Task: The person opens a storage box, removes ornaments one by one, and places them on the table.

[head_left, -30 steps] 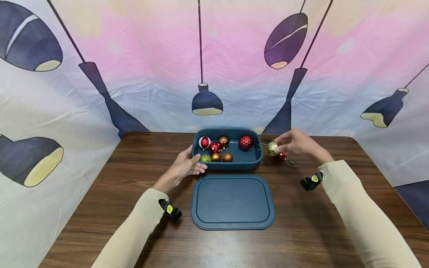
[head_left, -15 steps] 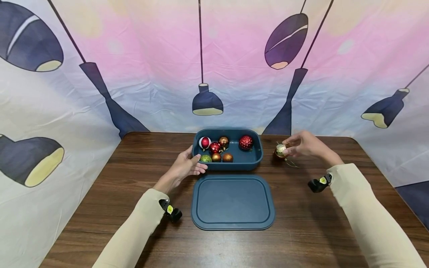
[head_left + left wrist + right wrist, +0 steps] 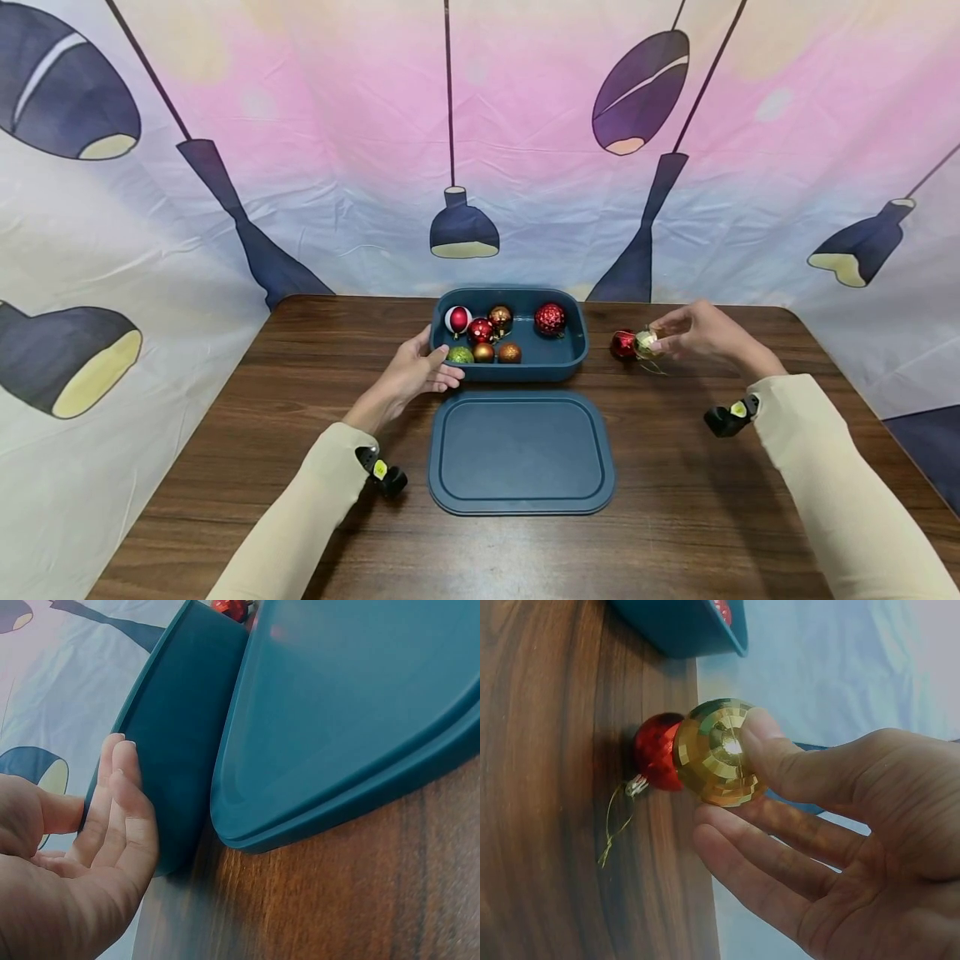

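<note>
At the far side of the table a dark blue box holds several Christmas ornaments. My left hand grips its front-left corner, thumb at the rim and fingers along the outside wall. To the right of the box, my right hand pinches a faceted gold Christmas ornament between thumb and fingers. A red ornament with a gold string loop lies on the table just left of it, partly hidden by the gold one in the right wrist view.
A flat blue lid lies on the wooden table in front of the box. Inside the box, a large glittery red ornament sits apart on the right. A fabric backdrop rises behind the table.
My right hand has moved right, away from the box, with the gold ornament, passing over the red one, which now shows on its left. My left hand and the box stay put.
</note>
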Available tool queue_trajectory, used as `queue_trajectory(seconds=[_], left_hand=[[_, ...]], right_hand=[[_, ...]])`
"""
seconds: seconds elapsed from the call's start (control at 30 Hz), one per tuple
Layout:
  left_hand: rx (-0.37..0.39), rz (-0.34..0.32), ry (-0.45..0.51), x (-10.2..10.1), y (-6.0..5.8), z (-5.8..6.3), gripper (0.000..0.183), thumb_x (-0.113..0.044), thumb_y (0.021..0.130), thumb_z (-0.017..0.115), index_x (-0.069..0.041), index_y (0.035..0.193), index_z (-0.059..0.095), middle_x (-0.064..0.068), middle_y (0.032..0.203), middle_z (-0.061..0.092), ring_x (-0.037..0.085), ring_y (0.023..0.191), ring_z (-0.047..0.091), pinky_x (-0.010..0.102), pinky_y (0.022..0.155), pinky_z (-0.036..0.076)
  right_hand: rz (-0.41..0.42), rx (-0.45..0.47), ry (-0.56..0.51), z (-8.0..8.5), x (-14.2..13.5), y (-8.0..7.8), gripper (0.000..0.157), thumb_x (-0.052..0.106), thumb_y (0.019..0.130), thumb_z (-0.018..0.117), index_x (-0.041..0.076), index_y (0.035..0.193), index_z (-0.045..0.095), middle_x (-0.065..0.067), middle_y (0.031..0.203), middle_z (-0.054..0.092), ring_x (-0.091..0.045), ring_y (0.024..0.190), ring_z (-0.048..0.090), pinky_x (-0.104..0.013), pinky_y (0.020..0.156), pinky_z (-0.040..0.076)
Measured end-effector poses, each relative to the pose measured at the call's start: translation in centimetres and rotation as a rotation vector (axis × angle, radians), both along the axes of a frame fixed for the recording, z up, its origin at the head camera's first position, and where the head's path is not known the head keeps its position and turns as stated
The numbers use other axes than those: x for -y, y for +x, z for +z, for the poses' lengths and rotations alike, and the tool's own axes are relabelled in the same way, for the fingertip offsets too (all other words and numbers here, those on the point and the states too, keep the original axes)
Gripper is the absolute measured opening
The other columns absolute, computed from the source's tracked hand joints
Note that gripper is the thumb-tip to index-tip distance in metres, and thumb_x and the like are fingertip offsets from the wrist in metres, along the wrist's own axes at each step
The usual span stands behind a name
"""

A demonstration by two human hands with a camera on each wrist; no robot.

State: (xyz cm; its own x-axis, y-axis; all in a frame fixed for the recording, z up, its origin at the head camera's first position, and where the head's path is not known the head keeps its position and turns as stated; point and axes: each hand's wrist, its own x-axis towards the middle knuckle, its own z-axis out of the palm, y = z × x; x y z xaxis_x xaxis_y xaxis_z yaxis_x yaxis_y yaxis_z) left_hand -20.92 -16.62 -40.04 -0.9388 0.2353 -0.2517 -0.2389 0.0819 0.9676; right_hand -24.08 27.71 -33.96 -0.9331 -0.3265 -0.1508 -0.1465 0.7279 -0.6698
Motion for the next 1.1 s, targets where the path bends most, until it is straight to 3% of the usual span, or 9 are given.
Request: queue_trajectory(seconds=[0.2,0.7,1.1], left_hand=[[-0.004,0.000,-0.002,0.0,0.0,0.0,0.068,-0.025,0.111,0.044,-0.023,0.165,0.003,0.012,0.089,0.076,0.021,0.079,0.075,0.024,0.068,0.056],[-0.006,-0.007,-0.003,-0.1,0.0,-0.2,0.067,-0.025,0.111,0.044,-0.022,0.165,0.005,0.013,0.090,0.076,0.025,0.082,0.075,0.025,0.069,0.057],[0.000,0.001,0.005,0.0,0.0,0.0,0.067,-0.023,0.111,0.044,-0.022,0.165,0.004,0.014,0.089,0.076,0.025,0.081,0.075,0.024,0.066,0.056]], right_hand=[[-0.034,0.037,-0.039,-0.5,-0.6,0.1,0.045,0.009,0.093,0.075,-0.012,0.130,0.061,-0.032,0.130,0.061,-0.035,0.090,0.073,-0.044,0.078,0.060],[-0.069,0.096,-0.057,-1.8,-2.4,0.1,0.048,0.008,0.093,0.075,-0.018,0.129,0.057,-0.030,0.112,0.069,-0.039,0.093,0.071,-0.041,0.076,0.061],[-0.084,0.100,-0.057,-2.7,-2.6,-0.2,0.050,0.009,0.094,0.073,-0.019,0.131,0.055,-0.033,0.115,0.066,-0.040,0.095,0.071,-0.042,0.075,0.061]])
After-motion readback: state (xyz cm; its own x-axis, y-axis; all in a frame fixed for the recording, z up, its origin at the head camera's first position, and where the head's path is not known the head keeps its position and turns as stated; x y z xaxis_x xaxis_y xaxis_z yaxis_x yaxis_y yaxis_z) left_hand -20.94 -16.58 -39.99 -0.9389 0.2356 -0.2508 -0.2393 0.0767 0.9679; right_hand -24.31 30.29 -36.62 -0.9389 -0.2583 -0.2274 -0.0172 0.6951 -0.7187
